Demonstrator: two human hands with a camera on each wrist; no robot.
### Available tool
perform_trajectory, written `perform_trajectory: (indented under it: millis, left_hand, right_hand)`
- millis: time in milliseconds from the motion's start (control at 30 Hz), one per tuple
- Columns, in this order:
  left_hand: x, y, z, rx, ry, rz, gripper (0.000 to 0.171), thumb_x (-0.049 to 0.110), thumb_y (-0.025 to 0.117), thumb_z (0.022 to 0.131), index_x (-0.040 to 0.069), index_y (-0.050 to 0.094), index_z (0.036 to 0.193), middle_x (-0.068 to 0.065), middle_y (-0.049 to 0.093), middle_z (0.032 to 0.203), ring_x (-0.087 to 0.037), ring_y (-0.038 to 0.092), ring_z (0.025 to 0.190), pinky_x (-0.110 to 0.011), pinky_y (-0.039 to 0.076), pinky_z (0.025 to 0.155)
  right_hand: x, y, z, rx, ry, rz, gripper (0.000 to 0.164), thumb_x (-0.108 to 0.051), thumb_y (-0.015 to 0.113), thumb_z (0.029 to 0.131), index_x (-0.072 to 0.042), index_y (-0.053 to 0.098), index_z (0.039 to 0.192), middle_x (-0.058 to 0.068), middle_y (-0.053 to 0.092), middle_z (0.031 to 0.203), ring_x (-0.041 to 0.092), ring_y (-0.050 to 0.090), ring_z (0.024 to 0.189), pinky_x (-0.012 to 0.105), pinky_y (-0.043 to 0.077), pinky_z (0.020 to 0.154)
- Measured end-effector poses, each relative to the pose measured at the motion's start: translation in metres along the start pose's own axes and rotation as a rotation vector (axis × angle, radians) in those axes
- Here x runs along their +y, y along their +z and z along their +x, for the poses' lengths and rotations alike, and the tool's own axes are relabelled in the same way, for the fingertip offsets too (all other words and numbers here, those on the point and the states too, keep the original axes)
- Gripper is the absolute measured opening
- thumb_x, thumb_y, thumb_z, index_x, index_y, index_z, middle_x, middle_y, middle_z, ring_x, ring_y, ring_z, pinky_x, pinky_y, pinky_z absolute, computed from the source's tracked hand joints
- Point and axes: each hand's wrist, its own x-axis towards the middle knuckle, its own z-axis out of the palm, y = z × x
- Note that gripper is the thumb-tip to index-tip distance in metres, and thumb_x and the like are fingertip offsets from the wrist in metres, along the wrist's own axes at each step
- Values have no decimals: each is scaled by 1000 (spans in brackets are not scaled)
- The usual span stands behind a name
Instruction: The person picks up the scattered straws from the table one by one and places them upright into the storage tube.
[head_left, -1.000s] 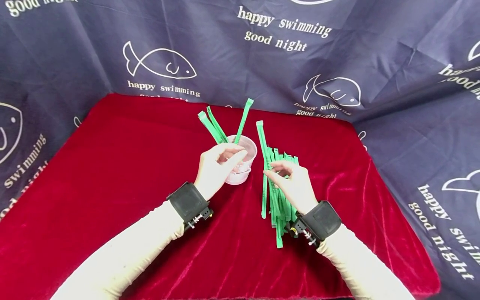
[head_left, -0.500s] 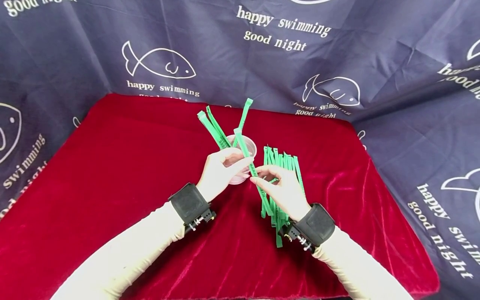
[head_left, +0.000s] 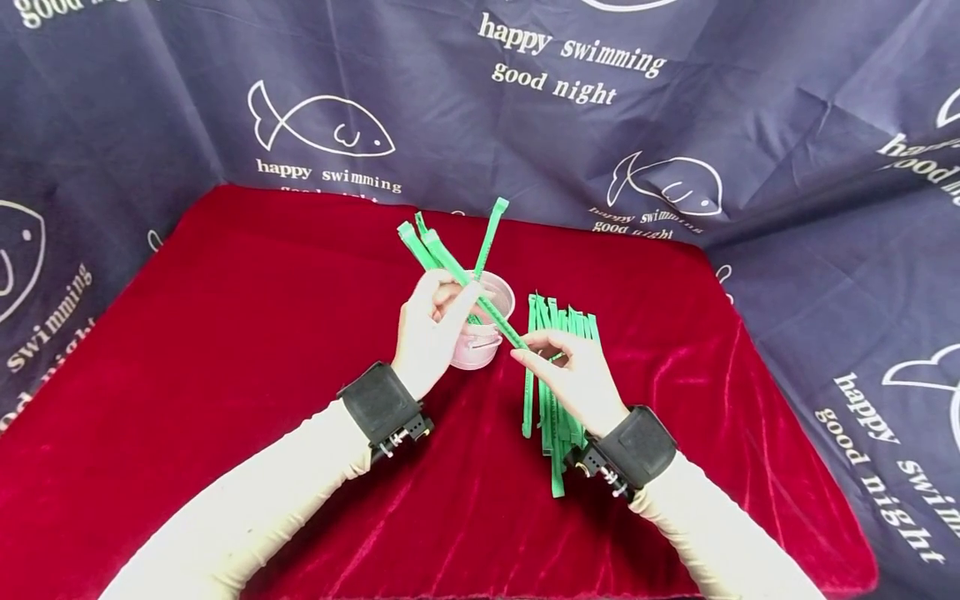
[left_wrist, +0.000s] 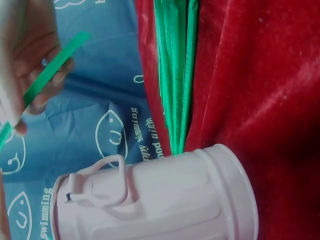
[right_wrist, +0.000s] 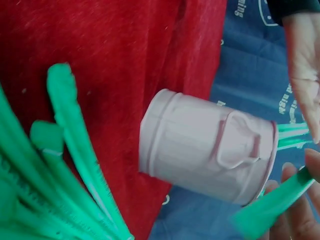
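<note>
A long, slim green wrapped straw [head_left: 498, 318] slants between my two hands over a small pale pink pail [head_left: 474, 355]. My right hand [head_left: 579, 368] pinches its lower end between thumb and fingertips. At its upper part, the thumb and fingers of my left hand [head_left: 422, 337] close on it just above the pail's rim. Several similar straws [head_left: 491, 240] stand tilted inside the pail, partly hidden behind the left hand. In the right wrist view the pail [right_wrist: 197, 145] shows its side handle, and the held straw [right_wrist: 275, 207] crosses close beside its mouth.
A loose pile of green wrapped straws [head_left: 551, 412] lies on the red velvet cloth [head_left: 315, 292], right of the pail and partly beneath the right hand. Behind the table hangs a dark blue curtain [head_left: 487, 142] printed with fish and lettering.
My right hand has brought the straw leftward from the pile to the pail. Its upper end has swung left and met my left hand, which has stayed by the pail.
</note>
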Motion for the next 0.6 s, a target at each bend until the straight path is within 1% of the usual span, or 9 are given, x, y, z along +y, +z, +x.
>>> perform_trajectory:
  millis: [33,67,133,167,267,300,367,467,600]
  left_hand:
    - [0,-1,1,27,7,-13,20,5,64,94,-5,55,109,-25,71,97,-18,70,79,-22,58,70]
    - [0,-2,2,53,10,-35,20,5,63,95,-5,53,109,-23,71,95,-13,69,77,-21,58,71]
    - [1,-4,5,88,15,-131,16,3,59,96,-1,50,108,-15,72,93,-6,68,76,-21,58,69]
    - [1,-5,6,94,30,-189,15,2,57,97,0,48,109,-12,71,91,-3,68,75,-23,60,69]
    - [2,-6,11,104,70,-355,18,-2,51,99,8,44,111,0,67,91,-9,69,76,-33,63,64]
    - [2,-6,12,108,83,-398,20,-3,50,99,9,43,113,0,67,92,-11,70,77,-35,63,64]
    - [1,-7,14,133,116,-409,21,-3,48,100,10,41,115,0,65,92,-11,68,78,-35,63,65]
    - [0,-9,17,202,142,-392,21,-1,49,101,12,39,114,1,62,93,-11,66,80,-32,63,67]
    - [-2,-12,20,288,165,-369,20,2,50,101,11,40,115,0,57,94,-12,64,82,-29,63,69]
  right_hand:
    - [1,-1,0,0,7,-6,17,-20,77,86,-12,75,102,3,74,87,16,62,77,28,54,63]
    - [3,-2,0,3,14,-12,18,-20,77,86,-12,75,102,3,74,87,16,63,77,27,54,63]
    - [8,-3,1,12,23,-29,18,-19,77,86,-11,75,102,4,74,88,16,63,79,27,55,65]
    - [10,-3,1,20,29,-33,18,-19,77,86,-11,75,102,4,74,88,17,64,79,27,55,65]
    - [15,-6,2,40,40,-41,18,-17,77,86,-10,75,102,5,75,88,16,64,79,26,55,66]
    - [17,-7,3,42,40,-45,18,-17,76,86,-10,76,103,6,75,88,16,64,79,25,55,67]
    - [19,-9,4,40,38,-50,19,-18,75,87,-10,75,104,6,75,91,16,64,79,25,54,67]
    - [25,-12,6,36,32,-79,21,-18,73,88,-9,75,107,7,76,95,18,65,81,26,53,69]
    - [38,-18,8,76,67,-126,20,-15,71,89,-8,74,107,10,74,96,19,63,79,24,50,66]
